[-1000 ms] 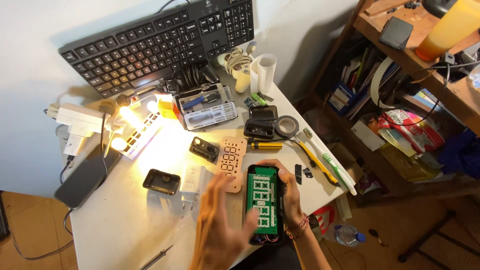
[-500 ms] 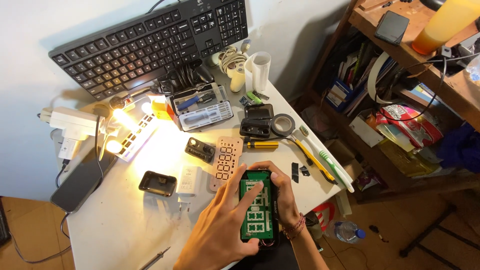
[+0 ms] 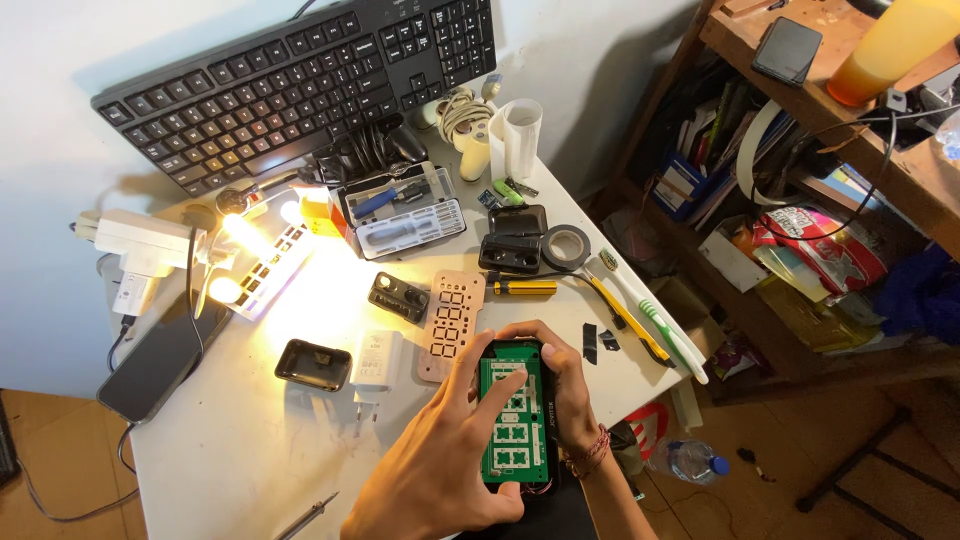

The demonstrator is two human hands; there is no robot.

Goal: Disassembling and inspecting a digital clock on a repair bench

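A green circuit board (image 3: pixel 515 425) sits in a black case at the table's near edge. My right hand (image 3: pixel 568 385) wraps the case from the right and the top, with a beaded band on the wrist. My left hand (image 3: pixel 445 465) comes in from the lower left. Its index finger lies stretched across the board's face, its other fingers curl at the case's upper left, and its thumb rests at the board's lower edge. A tan panel with cut-out digit segments (image 3: pixel 450 322) lies just up and left of the board.
Left of the hands lie a white charger (image 3: pixel 378 362) and a small black tray (image 3: pixel 313 365). Behind are a black keyboard (image 3: pixel 300 80), a bit case (image 3: pixel 400 215), a tape roll (image 3: pixel 565 246), a yellow screwdriver (image 3: pixel 520 287), a toothbrush (image 3: pixel 652 312) and a lit power strip (image 3: pixel 262 268). A cluttered wooden shelf (image 3: pixel 820 120) stands to the right.
My left hand has swung in from the left and settled on the green board with its index finger on the face. My right hand has kept its hold on the case.
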